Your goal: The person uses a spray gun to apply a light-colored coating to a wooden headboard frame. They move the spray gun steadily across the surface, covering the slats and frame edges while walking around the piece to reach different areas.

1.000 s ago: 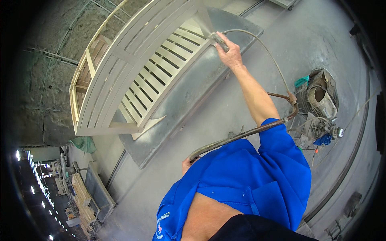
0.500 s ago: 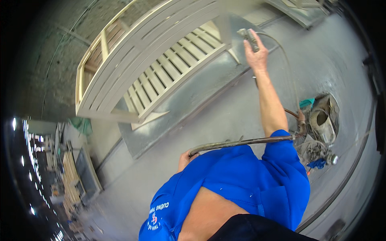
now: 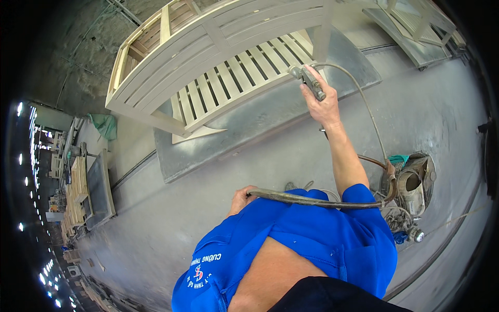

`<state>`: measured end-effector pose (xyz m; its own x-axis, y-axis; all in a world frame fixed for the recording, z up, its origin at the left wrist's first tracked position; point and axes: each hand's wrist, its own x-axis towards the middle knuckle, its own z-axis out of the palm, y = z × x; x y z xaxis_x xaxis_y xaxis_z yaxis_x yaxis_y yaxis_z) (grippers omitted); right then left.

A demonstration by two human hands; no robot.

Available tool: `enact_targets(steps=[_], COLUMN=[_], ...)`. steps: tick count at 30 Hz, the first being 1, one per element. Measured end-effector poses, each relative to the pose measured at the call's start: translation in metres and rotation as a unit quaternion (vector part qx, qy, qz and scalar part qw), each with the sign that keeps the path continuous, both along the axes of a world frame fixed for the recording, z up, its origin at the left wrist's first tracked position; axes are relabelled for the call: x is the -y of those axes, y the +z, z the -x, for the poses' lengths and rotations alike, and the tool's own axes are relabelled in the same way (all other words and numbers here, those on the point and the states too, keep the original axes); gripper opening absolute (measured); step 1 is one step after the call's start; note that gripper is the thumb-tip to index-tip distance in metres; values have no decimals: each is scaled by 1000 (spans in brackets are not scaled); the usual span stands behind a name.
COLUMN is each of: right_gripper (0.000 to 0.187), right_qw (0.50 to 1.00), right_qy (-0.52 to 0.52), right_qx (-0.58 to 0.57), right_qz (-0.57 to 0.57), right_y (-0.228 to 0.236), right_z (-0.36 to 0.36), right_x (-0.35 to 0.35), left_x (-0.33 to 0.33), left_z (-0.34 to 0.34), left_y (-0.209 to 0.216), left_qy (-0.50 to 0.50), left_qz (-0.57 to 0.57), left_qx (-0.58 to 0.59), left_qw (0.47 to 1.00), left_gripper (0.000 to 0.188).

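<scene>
My right hand (image 3: 325,108) is closed around a metal spray gun (image 3: 313,84), held out at arm's length with its nozzle pointing left. Behind the gun, in this view, is a pale slatted wooden bench (image 3: 210,39), lying near the front edge of its seat slats. A thin hose (image 3: 368,101) runs from the gun down to the right. Close to my waist, my left hand (image 3: 241,199) is wrapped round the end of a thick, stained hose (image 3: 296,198) that crosses in front of my blue jacket. Its fingers are partly hidden.
The bench rests on a low grey platform (image 3: 192,160). On the floor at right stands a dirty bucket or pot (image 3: 414,190) beside tangled hoses (image 3: 399,221). Another platform (image 3: 405,41) with woodwork is at the far right. Stacked wood (image 3: 77,192) and a green cloth (image 3: 105,126) are at left.
The spray gun in my right hand has moved left and nearer, to in front of the bench seat. The view has shifted, so the bench appears higher. My left hand keeps its hold on the hose.
</scene>
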<state>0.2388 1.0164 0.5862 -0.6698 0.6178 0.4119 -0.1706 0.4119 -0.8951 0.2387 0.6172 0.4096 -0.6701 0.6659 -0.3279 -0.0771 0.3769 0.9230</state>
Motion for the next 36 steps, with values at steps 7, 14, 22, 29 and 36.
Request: enact_targets(steps=[7, 14, 22, 29, 36], right_gripper=[52, 51, 51, 56, 48], right_qw=[992, 991, 991, 953, 918], right_qy=[121, 115, -34, -3, 5], right_qx=[-35, -8, -128, -177, -160], right_qz=[14, 72, -4, 245, 363], right_y=[-4, 23, 46, 54, 37], right_z=[12, 23, 32, 32, 67], right_x=[34, 46, 28, 36, 64], left_x=[13, 19, 26, 27, 23], left_z=[3, 17, 30, 47, 53], left_y=[-1, -5, 7, 2, 38], left_qy=[11, -21, 18, -2, 10], left_qz=[-6, -7, -34, -57, -6], left_qx=[-7, -42, 24, 36, 75], left_qw=[1000, 999, 999, 998, 997], left_gripper=[22, 23, 17, 14, 16])
